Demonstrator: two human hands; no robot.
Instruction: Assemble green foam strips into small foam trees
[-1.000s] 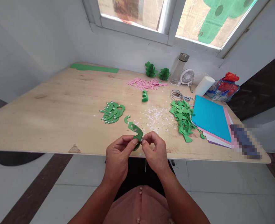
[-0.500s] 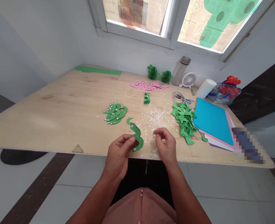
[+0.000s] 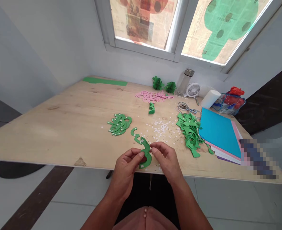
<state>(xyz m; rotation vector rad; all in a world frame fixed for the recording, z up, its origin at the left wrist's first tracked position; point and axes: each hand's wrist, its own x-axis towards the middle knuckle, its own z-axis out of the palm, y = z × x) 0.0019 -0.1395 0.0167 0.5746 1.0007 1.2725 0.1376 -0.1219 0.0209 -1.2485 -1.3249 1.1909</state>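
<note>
My left hand (image 3: 129, 163) pinches a green paper cutout (image 3: 146, 160) shaped like a 3, with small pale tape squares on its ends. At its right edge is my right hand (image 3: 165, 158), thumb and forefinger closed together. Whatever is between those fingertips is too small to make out. Just beyond the held cutout lies a similar thin green cutout (image 3: 133, 131) with white squares. To the left is a pile of green curved cutouts (image 3: 120, 124), also dotted with white squares. Tiny white paper bits (image 3: 162, 126) are scattered ahead of my right hand.
Green scraps (image 3: 190, 131) lie to the right, beside a blue sheet (image 3: 219, 132) on stacked papers. Pink cutouts (image 3: 152, 95), a small green stack (image 3: 152, 108), two green paper ornaments (image 3: 157, 83), a bottle (image 3: 185, 81) and a fan (image 3: 193, 90) stand or lie farther back.
My right hand has moved left to the cutout's edge. The held cutout has shifted slightly right. The view has tilted up a little.
</note>
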